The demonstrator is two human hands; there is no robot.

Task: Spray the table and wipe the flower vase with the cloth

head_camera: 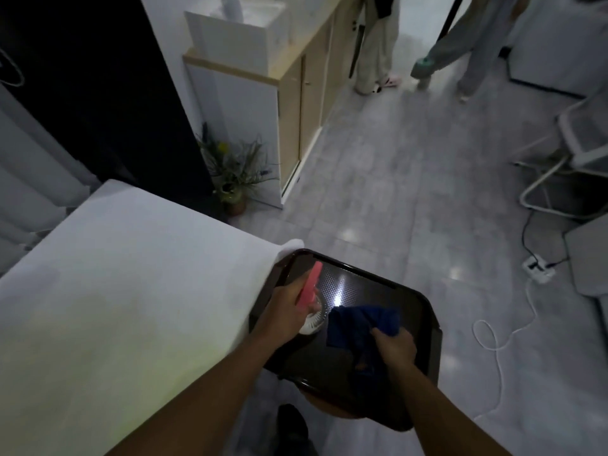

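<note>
Cloth (363, 327) in right hand (396, 345), on table (424, 311)

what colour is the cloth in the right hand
Dark blue cloth, clearest in the head view.

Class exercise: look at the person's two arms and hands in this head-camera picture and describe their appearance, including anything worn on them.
Both forearms are bare right to the frame's lower edge: no sleeves show. The left hand and right hand wear no gloves, and no watch, bracelet or ring is discernible in this dim, slightly blurred view.
</note>
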